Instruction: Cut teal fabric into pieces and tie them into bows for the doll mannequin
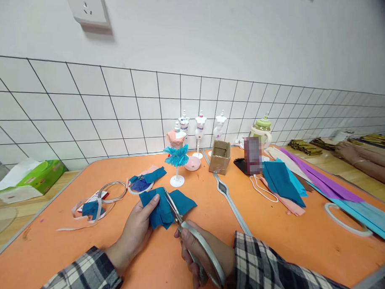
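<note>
left hand [135, 224] pinching layered teal sheet [156, 211] over middle of orange table [213, 207]; right hand [204, 247] gripping scissors [176, 210], blades against sheet. left thumb near blades: nick likely if they stray; layers may slip, edge turn ragged, if pinch loosens. around: teal scrap [92, 210] near table's left edge; dress form [176, 157] just beyond sheet, in way of forward push; cardboard box [219, 164] toward far edge; purple strip [323, 176] by right edge.

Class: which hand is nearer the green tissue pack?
Left. The left hand, holding teal material, is right of the tissue pack; the right hand, gripping scissors, is farther right.
</note>
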The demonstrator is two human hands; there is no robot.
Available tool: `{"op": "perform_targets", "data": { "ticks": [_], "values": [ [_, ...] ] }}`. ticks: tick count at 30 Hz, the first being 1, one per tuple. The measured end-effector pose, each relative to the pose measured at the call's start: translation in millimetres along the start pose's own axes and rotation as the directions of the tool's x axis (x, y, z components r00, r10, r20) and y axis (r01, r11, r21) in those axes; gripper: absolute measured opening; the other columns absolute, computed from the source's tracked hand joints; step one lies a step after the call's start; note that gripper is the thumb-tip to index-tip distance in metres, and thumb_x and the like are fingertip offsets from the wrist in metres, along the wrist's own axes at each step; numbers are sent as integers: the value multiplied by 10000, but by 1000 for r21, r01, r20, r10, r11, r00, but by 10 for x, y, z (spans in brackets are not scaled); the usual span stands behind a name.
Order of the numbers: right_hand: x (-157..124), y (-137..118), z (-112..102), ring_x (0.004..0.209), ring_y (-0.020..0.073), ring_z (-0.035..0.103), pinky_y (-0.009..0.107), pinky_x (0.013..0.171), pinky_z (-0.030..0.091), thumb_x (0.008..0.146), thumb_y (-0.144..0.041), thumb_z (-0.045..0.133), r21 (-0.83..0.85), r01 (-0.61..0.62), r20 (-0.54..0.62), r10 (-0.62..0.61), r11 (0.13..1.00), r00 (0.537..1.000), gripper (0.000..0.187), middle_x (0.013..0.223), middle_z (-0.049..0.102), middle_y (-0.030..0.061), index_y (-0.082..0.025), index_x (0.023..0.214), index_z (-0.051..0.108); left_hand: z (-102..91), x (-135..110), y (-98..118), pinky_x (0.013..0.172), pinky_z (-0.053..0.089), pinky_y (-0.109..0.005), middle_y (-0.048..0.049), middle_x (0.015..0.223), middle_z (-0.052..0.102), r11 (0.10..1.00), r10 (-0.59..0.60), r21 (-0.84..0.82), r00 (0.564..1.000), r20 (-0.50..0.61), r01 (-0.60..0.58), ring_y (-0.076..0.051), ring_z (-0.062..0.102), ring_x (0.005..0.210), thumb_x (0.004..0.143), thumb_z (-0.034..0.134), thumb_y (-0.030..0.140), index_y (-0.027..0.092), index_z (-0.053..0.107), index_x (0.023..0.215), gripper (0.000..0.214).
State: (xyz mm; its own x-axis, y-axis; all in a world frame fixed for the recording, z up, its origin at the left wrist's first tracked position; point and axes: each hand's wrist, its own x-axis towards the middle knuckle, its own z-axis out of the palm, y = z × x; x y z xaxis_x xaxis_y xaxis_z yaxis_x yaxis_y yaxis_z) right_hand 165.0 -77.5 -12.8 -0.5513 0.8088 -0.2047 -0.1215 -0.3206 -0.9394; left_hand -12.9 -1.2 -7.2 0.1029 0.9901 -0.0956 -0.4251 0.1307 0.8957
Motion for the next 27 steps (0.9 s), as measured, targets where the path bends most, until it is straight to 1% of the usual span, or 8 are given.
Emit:
{"op": "perform_targets", "data": {
  "ticks": [2,6,11,15,18,20,24,27],
  "values": [
    [11,5,-4,389,19,411,168,332,459,760,-802,486,13,-4,-6,5,1000,1000,633,675,449,-88,-226,1012,407,-2,-2,2,588,584,-274,-57,817,738,1000,-13,-6,1000,4,13,-181,680,657,753,783,343,153,672,919,275],
    [15,-7,-31,387,28,433,174,330,458,770,-792,488,6,3,-14,-3,1000,1000,622,680,463,-84,-226,1015,407,-16,-5,-5,522,567,-277,-75,807,741,997,-75,1,995,58,75,-183,668,605,761,773,347,140,680,901,267],
    [-2,-48,-60,385,32,433,178,340,458,776,-792,479,-33,17,8,-16,999,1000,617,670,457,-85,-225,1006,398,-29,-2,-25,581,584,-294,-83,814,747,997,-82,-5,992,99,83,-193,684,633,768,770,339,135,689,922,268],
    [-14,-70,-59,371,37,430,176,321,433,784,-795,458,-60,23,-12,-24,998,1000,609,673,454,-83,-227,994,395,-34,2,-54,586,577,-278,-77,800,749,998,-67,14,986,150,66,-176,674,622,777,764,346,134,685,893,254],
    [-24,-69,-49,370,32,404,175,316,430,799,-781,456,-82,51,-23,-53,995,998,587,669,443,-85,-227,983,393,-32,0,-67,586,576,-265,-72,776,747,997,-74,37,986,148,69,-167,669,614,770,769,360,129,682,870,267],
    [-29,-69,-42,377,31,392,177,316,434,799,-777,461,-87,60,-21,-62,994,998,581,668,439,-85,-229,981,391,-25,-3,-69,608,583,-265,-66,769,747,997,-65,42,988,140,60,-165,674,619,761,776,369,129,685,888,286],
    [-30,-90,-32,385,30,386,180,323,445,768,-801,472,-78,18,-45,-22,997,999,610,661,431,-90,-234,976,384,-6,-10,-64,655,593,-280,-69,787,752,997,-64,49,986,154,57,-170,687,641,770,766,384,130,689,910,299],
    [-30,-106,-26,377,29,383,180,316,441,743,-821,476,-92,-6,-55,1,996,999,639,650,425,-95,-235,979,381,9,-18,-57,649,594,-284,-70,803,756,997,-61,51,988,141,54,-181,695,656,757,780,370,138,686,922,300]
  ]
}}
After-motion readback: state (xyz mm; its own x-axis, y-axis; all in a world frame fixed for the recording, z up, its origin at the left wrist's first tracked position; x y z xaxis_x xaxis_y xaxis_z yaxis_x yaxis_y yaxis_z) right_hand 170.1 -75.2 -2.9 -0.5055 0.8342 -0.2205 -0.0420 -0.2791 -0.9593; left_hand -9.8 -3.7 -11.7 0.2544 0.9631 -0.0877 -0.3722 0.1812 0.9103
